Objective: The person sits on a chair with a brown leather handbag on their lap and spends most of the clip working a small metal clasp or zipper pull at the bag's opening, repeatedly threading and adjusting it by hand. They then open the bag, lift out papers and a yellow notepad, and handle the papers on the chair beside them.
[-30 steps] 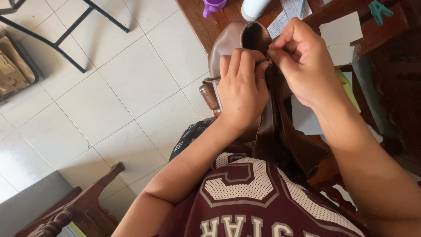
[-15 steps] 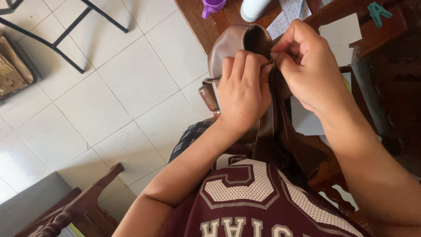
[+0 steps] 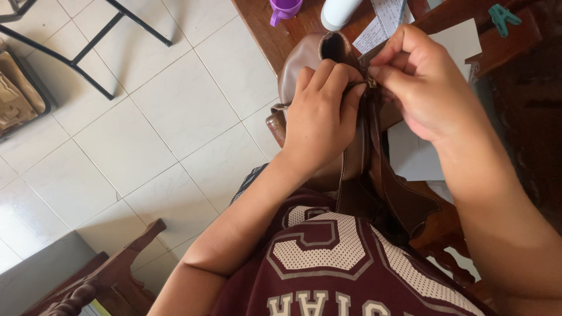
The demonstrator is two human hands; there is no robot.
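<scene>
Far left: a woven basket (image 3: 17, 96) on the tiled floor (image 3: 158, 140), with the black legs of a chair frame (image 3: 88, 52) beside it; the carved arm of a wooden chair (image 3: 99, 281) shows at the lower edge.

Centre: the left hand (image 3: 319, 126) lies over a brown leather bag (image 3: 304, 58), which stands upright in the person's lap with its top leaning against the edge of the wooden worktop (image 3: 263, 29). The fingers (image 3: 328, 79) are curled and pressed onto the leather at the bag's opening, apparently steadying that edge so it stays taut. The bag's loose flap (image 3: 410, 202) hangs down beside the maroon jersey (image 3: 328, 263).

Right of centre: the right hand (image 3: 427, 88) meets the left at the opening. Thumb and forefinger are pinched on a small metal piece, probably a zip pull (image 3: 371, 82); its exact form is too small to tell. The two hands nearly touch, one bracing, one gripping.

Upper edge and right: on the worktop stand a purple cup (image 3: 284, 9) and a white container (image 3: 339, 11), next to a printed paper slip (image 3: 380, 23) and white sheets (image 3: 462, 41). A teal clip (image 3: 503, 16) lies on a raised wooden ledge, well apart from the hands.
</scene>
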